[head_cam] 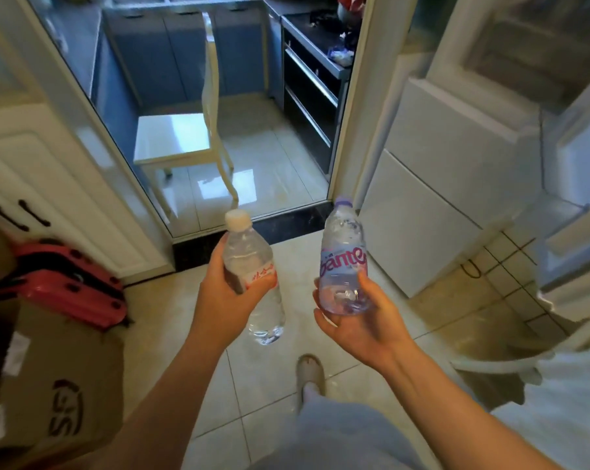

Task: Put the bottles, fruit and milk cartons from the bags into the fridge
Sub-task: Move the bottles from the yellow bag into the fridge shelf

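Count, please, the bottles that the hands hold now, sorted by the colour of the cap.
Bottle with white cap, in the left hand: 1
Bottle with purple cap, in the right hand: 1
Total: 2 bottles

The left hand (224, 293) grips a white-capped water bottle (252, 279); the right hand (361, 320) grips a purple-capped bottle (344, 262), both above the tiled floor (259, 385) near the white fridge (439, 198).
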`<state>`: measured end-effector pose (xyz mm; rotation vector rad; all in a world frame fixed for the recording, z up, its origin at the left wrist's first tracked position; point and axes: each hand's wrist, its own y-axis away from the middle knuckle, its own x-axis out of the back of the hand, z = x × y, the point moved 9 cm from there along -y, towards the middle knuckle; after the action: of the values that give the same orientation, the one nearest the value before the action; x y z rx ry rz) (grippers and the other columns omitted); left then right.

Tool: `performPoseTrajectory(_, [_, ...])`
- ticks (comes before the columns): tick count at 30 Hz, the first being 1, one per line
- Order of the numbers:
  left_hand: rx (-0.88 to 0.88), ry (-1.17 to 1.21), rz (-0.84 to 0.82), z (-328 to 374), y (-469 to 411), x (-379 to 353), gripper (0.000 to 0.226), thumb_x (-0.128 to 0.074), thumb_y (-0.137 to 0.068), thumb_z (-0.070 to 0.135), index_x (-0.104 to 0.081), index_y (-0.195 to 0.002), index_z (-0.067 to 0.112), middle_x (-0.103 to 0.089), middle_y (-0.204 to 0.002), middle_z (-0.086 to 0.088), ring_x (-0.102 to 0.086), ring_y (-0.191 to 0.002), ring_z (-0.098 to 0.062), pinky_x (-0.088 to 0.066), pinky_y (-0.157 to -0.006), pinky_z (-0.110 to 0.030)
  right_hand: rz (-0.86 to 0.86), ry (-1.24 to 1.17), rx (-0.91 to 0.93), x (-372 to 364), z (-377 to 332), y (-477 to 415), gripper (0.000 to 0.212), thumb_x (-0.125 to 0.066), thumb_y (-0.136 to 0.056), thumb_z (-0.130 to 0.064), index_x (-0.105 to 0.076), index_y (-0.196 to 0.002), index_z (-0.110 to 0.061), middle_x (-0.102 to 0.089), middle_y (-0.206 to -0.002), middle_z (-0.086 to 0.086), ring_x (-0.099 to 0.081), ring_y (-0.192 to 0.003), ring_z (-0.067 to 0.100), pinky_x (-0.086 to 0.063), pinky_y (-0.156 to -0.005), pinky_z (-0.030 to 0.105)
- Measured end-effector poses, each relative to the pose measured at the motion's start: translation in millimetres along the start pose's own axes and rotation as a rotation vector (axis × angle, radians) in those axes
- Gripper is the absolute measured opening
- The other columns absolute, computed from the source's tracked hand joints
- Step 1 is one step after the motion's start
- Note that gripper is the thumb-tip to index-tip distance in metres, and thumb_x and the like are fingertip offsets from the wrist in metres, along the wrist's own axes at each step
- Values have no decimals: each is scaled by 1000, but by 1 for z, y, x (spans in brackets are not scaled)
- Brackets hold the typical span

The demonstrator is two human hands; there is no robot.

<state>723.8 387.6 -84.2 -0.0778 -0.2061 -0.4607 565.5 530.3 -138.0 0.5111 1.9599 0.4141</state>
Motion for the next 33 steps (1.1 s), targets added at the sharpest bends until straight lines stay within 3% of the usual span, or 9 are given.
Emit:
performPoseTrajectory(6, [-43,-5,-7,10,-102,-2,98,-83,-70,46,-34,-153,30,-63,-134,5,-62,-122,-15,-52,-101,-50,-119,339,140,-32,-61,-84,95,-97,-49,-22,-54,-131,1,-64,-119,20,-65,-106,33,-55,-89,40])
performPoseTrajectory(11, [-128,-7,-83,38,-203,-35,89,-79,-82,32,-29,-155,20,-60,-135,-2,-62,-121,-19,-54,-99,-50,26,626,319,-46,-146,-151,96,-93,-48,-35,-54,-129,-1,-69,-111,20,-69,-99,34,-59,-76,38])
performPoseTrajectory(16, [-195,5,-154,76,-295,-81,87,-73,-88,36,-24,-157,18,-63,-130,0,-65,-112,-7,-57,-94,-31,147,667,482,-66,-230,-201,51,-89,-65,-32,-66,-108,-15,-73,-101,16,-73,-91,30,-59,-78,40])
performPoseTrajectory(19, [-220,50,-191,96,-337,-114,88,-70,-89,35,-18,-159,19,-61,-132,-1,-65,-110,-3,-54,-86,-17,207,654,534,-65,-273,-219,65,-88,-65,-43,-64,-116,-10,-72,-105,20,-72,-92,36,-60,-75,43])
performPoseTrajectory(21, [-230,84,-241,105,-362,-142,87,-68,-89,35,-18,-159,22,-61,-133,-2,-66,-111,-7,-55,-87,-22,259,646,619,-63,-304,-223,75,-83,-59,-50,-63,-120,-11,-73,-106,17,-72,-95,35,-60,-82,50])
performPoseTrajectory(25, [-271,121,-343,127,-405,-209,89,-63,-81,48,-23,-158,28,-61,-134,4,-65,-115,-10,-55,-96,-38,336,660,788,-56,-368,-213,50,-81,-67,-37,-64,-113,-25,-74,-104,5,-72,-99,27,-59,-83,43])
performPoseTrajectory(27, [-283,161,-427,138,-421,-249,87,-64,-82,44,-24,-157,28,-60,-136,7,-63,-118,-10,-54,-99,-39,394,650,864,-48,-397,-203,52,-80,-67,-35,-63,-114,-26,-75,-105,0,-72,-99,21,-60,-81,35])
performPoseTrajectory(31, [-285,265,-614,163,-449,-335,85,-65,-80,47,-28,-155,31,-62,-136,5,-64,-120,-14,-56,-96,-35,557,578,1017,-25,-454,-186,70,-78,-63,-46,-60,-122,-14,-73,-109,8,-71,-100,25,-59,-80,38])
performPoseTrajectory(33, [-306,299,-673,176,-464,-376,83,-65,-80,47,-29,-154,34,-59,-140,4,-62,-123,-14,-55,-95,-31,634,544,1080,-15,-483,-177,69,-75,-62,-48,-61,-119,-11,-74,-104,10,-73,-94,24,-58,-72,32])
